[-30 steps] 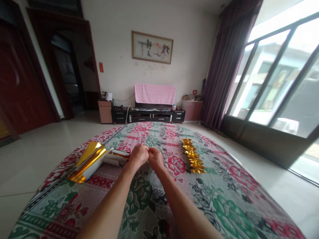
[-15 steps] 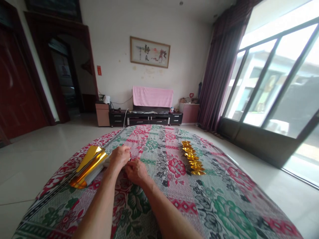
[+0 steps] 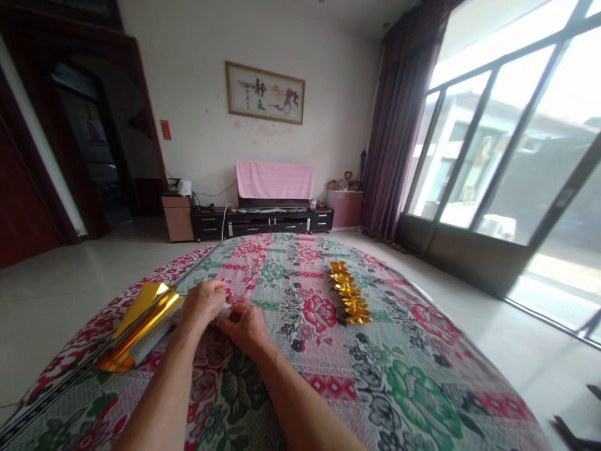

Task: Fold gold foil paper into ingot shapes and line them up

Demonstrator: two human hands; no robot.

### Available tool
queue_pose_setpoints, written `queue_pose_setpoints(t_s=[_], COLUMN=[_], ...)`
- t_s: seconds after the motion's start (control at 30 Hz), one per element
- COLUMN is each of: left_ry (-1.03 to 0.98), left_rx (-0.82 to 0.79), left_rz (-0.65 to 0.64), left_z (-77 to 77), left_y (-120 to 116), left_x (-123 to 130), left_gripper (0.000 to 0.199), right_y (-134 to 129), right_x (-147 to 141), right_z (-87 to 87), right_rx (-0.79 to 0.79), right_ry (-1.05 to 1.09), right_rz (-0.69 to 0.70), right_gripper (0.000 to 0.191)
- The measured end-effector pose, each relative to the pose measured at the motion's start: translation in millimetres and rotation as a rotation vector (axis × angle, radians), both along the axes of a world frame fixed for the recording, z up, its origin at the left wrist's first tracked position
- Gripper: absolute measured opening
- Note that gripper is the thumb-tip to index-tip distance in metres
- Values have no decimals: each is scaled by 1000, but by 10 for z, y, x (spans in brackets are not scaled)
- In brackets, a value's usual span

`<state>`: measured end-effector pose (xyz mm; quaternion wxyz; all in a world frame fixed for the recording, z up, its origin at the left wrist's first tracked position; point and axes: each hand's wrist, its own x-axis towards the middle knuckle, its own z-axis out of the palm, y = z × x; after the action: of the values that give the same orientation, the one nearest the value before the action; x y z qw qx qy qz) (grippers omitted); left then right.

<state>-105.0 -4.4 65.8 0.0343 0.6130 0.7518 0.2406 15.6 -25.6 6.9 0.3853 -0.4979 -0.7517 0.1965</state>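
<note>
Over the near left part of the cloth, my left hand [image 3: 201,305] and my right hand [image 3: 245,327] are close together, fingers bent and closed. Between them shows a small white folded piece, which looks like paper [image 3: 222,311]; both hands grip it, and the fingers cover most of it. To the left of my left hand lie loosely curled gold foil sheets [image 3: 145,326] with pale undersides. On the right, a row of several folded gold paper ingots [image 3: 348,292] stretches away from me, set closely one behind another.
A patterned flowered cloth [image 3: 404,376] covers the round table. Past its far edge stands a low black TV cabinet [image 3: 263,222], with a pink towel [image 3: 275,180] over the screen on it. A glazed door [image 3: 479,175] and purple curtain [image 3: 382,144] are on the right.
The view has turned slightly right, so everything sits further left. My hands stay together with fingers shifted a little, and more of the white piece shows between them.
</note>
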Motion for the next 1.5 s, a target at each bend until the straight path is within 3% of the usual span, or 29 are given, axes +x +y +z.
queue_pose_setpoints(t_s=[0.13, 0.3, 0.4, 0.73, 0.97, 1.13, 1.37, 1.5], left_ry=[4, 38, 58, 76, 46, -57, -190, -251], left_rx=[-33, -14, -17, -23, 33, 91, 135, 167], left_rz=[15, 15, 37, 18, 43, -26, -125, -198], left_z=[5, -14, -11, 39, 110, 178, 74, -69], left_y=[1, 8, 2, -42, -63, -113, -112, -73], left_x=[-2, -14, -7, 111, 188, 315, 485, 592], left_gripper=[35, 34, 33, 36, 38, 43, 42, 43], right_y=[-5, 28, 88, 271, 263, 289, 325, 367], right_x=[136, 262, 309, 483, 498, 513, 578, 641], right_z=[45, 18, 6, 48, 63, 75, 58, 52], right_rx=[-30, -259, -336, -427, -481, -506, -438, -396], right_ry=[147, 454, 634, 1018, 1146, 1253, 1358, 1440], right_rz=[133, 307, 339, 145, 103, 64, -28, -57], right_gripper=[17, 30, 34, 34, 25, 21, 21, 24])
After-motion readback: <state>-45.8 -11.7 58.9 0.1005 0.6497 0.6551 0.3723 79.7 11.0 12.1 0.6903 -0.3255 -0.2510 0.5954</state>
